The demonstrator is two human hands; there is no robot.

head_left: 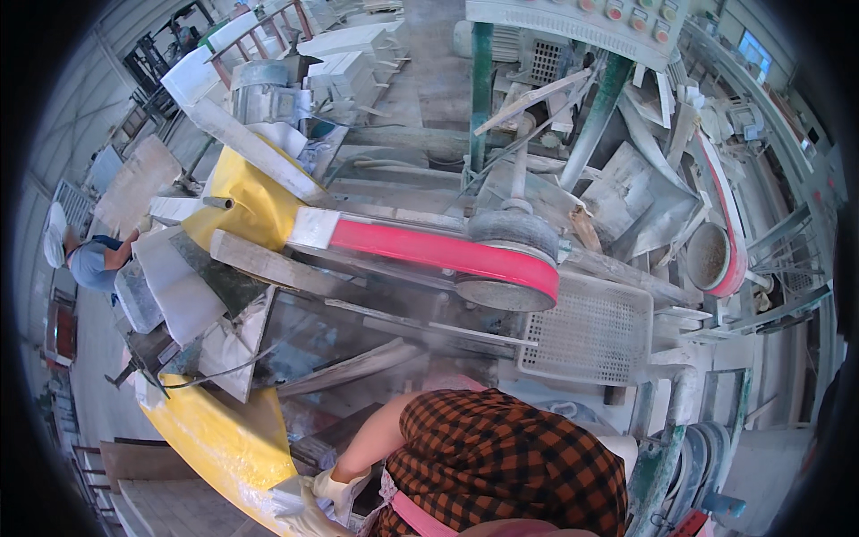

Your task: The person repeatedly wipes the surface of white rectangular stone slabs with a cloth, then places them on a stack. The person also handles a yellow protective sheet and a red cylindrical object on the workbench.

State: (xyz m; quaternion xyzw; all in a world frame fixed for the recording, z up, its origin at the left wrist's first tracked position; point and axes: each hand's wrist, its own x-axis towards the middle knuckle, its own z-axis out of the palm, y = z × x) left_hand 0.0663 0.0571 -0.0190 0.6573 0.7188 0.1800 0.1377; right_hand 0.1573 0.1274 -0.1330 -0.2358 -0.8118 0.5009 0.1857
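Note:
Both my hands wear pale gloves and sit close together at the lower edge, beside a yellow sheet [224, 434]. My right hand [344, 488], below a bare forearm and a checked orange-and-black sleeve, bends downward; its fingers are hidden. Beside it and lower, my left hand [309, 517] is partly cut off by the frame and appears closed at the edge of a pale flat piece [288, 488]. Most of that piece is hidden by the gloves and the sheet. Beyond my arm stretches a belt sander with a pink-red belt [420, 249] round a dusty wheel [506, 294].
A grey perforated plastic crate [586, 327] stands right of the wheel. Another red belt [725, 215] runs farther right. A control panel [617, 18] hangs on green posts at the back. At far left a person [94, 259] stands near pale slabs [183, 286].

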